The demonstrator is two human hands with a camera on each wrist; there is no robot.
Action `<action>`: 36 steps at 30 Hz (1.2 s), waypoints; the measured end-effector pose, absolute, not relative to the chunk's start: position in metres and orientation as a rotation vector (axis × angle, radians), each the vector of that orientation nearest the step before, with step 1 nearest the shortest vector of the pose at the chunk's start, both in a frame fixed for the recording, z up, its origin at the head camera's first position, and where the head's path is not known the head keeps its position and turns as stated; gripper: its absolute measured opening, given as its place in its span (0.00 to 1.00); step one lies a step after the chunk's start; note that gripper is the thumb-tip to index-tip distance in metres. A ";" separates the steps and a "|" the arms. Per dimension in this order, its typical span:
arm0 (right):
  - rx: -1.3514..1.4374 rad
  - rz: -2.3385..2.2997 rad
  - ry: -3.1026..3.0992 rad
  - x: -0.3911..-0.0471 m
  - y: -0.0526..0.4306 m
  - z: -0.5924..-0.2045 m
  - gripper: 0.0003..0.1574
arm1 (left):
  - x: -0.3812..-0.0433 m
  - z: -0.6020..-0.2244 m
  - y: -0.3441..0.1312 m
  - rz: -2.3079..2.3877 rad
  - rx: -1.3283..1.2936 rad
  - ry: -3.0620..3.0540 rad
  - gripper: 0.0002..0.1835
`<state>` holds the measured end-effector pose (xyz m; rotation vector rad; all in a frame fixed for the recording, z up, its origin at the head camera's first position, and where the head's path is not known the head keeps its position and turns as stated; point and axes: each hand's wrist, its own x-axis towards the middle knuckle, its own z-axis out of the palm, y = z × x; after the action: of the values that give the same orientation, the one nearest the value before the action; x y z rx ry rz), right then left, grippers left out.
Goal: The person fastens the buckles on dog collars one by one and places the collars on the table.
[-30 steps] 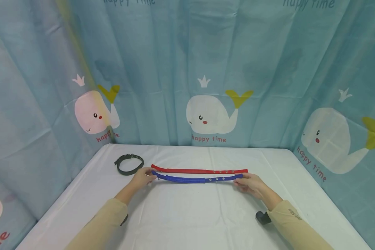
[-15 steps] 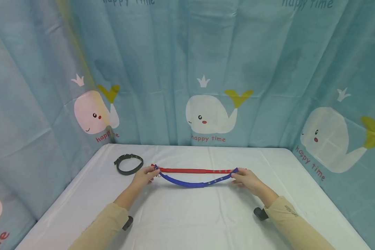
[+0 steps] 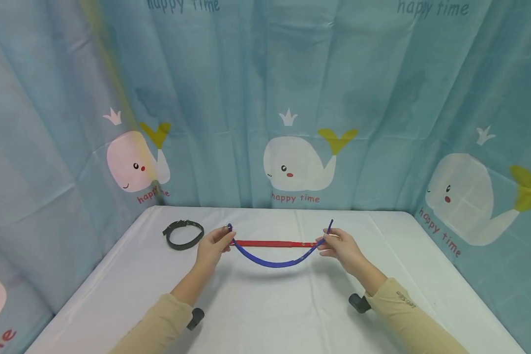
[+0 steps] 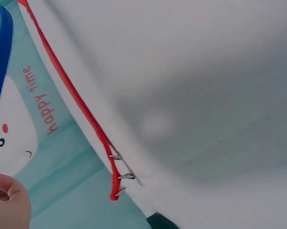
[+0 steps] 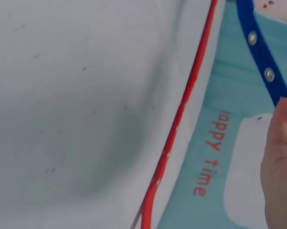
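A blue pet collar [image 3: 274, 264] sags in a curve above the table, one end in each hand. My left hand [image 3: 212, 246] pinches the end at the left, where a bit of metal shows. My right hand [image 3: 342, 248] grips near the other end, and the tip sticks up past the fingers. In the right wrist view, metal-rimmed holes line the blue strap [image 5: 260, 57]. Behind it a red collar [image 3: 270, 243] lies stretched out on the table, its ends hidden by the hands in the head view. Metal rings and a buckle show on the red collar's end [image 4: 115, 179] in the left wrist view.
A dark collar [image 3: 176, 226], closed into a loop, lies at the back left of the white-covered table [image 3: 265, 314]. A blue curtain [image 3: 230, 147] with whale prints stands behind and at the sides. Black wrist devices [image 3: 359, 303] hang under the sleeves.
Both hands have lifted the blue collar and come closer together. It has gone from nearly straight to a deep sag. The red and dark collars stay in place.
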<state>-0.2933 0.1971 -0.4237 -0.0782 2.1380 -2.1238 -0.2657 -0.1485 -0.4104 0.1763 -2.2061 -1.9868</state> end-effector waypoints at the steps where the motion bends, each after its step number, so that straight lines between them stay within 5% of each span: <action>1: -0.089 -2.146 2.129 -0.293 0.195 -0.422 0.26 | -0.264 -0.408 -0.147 -1.983 0.174 -2.197 0.20; 17: -0.213 -2.262 2.184 -0.284 0.179 -0.394 0.24 | -0.246 -0.389 -0.133 -1.918 -0.022 -2.205 0.20; 26: -0.334 -2.237 2.248 -0.283 0.178 -0.383 0.32 | -0.242 -0.378 -0.129 -1.900 -0.063 -2.237 0.22; 36: -0.412 -2.006 2.510 -0.277 0.174 -0.368 0.22 | -0.243 -0.371 -0.124 -1.914 -0.141 -2.226 0.22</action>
<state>-0.2773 0.1735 -0.3679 -0.4122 2.5104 -2.0063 -0.2426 -0.1240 -0.3709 -0.1407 -2.2258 -1.9136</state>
